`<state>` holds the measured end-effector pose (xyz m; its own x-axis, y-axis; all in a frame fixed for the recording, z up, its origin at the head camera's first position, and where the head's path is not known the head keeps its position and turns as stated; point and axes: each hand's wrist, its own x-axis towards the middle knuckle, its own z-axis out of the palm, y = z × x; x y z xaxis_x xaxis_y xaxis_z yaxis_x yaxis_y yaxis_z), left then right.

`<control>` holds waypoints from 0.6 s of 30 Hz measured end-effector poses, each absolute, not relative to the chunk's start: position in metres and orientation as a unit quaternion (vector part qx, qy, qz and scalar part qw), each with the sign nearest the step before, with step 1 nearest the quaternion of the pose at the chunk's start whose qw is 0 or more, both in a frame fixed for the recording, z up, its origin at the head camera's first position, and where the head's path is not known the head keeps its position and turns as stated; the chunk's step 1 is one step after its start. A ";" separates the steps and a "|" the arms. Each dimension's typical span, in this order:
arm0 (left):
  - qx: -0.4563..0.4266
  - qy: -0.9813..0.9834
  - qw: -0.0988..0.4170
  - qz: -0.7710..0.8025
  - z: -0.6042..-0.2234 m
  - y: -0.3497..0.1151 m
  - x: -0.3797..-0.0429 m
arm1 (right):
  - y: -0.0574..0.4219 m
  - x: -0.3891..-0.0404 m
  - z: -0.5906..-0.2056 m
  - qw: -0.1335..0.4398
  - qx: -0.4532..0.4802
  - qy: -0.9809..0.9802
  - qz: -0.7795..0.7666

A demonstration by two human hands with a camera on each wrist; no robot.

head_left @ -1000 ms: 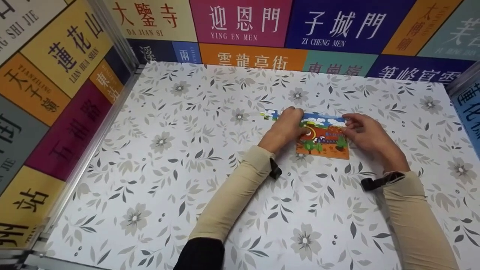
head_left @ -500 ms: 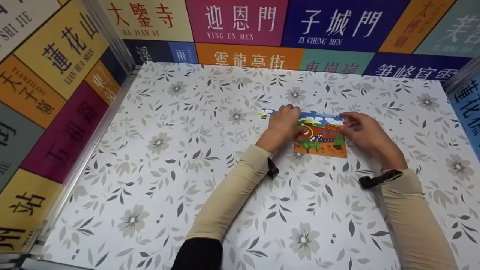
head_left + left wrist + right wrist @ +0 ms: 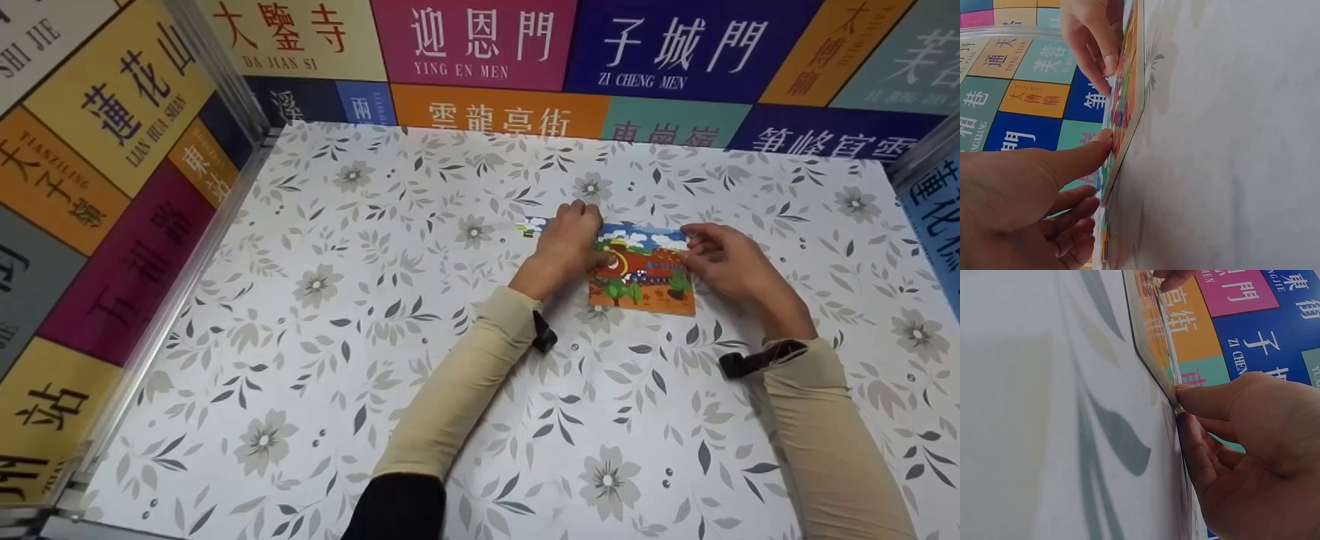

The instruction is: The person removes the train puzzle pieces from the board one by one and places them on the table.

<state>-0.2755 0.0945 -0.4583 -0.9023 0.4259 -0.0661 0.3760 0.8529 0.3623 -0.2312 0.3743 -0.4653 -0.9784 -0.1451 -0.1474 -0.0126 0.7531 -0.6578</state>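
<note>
A jigsaw puzzle [image 3: 649, 289] showing a red train, green trees and clouds lies flat on the table. My left hand [image 3: 566, 244] covers its left side, thumb pressing on the picture and fingers bent at the edge. In the left wrist view, the left thumb [image 3: 1081, 160] rests on the board's face. My right hand [image 3: 724, 259] pinches the right edge between thumb and index finger, as the right wrist view [image 3: 1252, 439] confirms for the hand. Beyond my left fingers, loose puzzle pieces [image 3: 529, 225] with cloud and green print show partly; the hand hides the rest.
A white tabletop [image 3: 337, 375] with grey flowers and leaves spreads around both arms. Colourful panels with Chinese lettering [image 3: 480, 45] wall off the back, and more panels [image 3: 112, 187] stand along the left side, with a metal rail at the table's edge.
The view has shifted slightly. My left hand's fingers have lifted a little toward the far side, with the thumb still on the picture. The right hand keeps its hold on the edge.
</note>
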 end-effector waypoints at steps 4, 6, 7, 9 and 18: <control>0.212 0.959 0.071 0.174 -0.458 0.095 -0.277 | 0.375 -0.231 -0.465 0.101 -0.037 0.932 -0.346; 0.213 0.957 0.073 0.185 -0.458 0.095 -0.278 | 0.374 -0.231 -0.464 0.105 -0.033 0.932 -0.344; 0.213 0.955 0.073 0.195 -0.457 0.094 -0.278 | 0.374 -0.231 -0.464 0.107 -0.031 0.933 -0.343; 0.215 0.950 0.073 0.215 -0.457 0.094 -0.278 | 0.373 -0.232 -0.463 0.109 -0.028 0.933 -0.343; 0.251 0.932 0.048 0.258 -0.456 0.092 -0.276 | 0.373 -0.231 -0.464 0.103 -0.031 0.933 -0.343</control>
<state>-0.2761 0.0924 -0.4561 -0.8696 0.4923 0.0394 0.4422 0.7406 0.5058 -0.2311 0.3730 -0.4643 -0.9768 -0.1286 -0.1712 0.0127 0.7634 -0.6458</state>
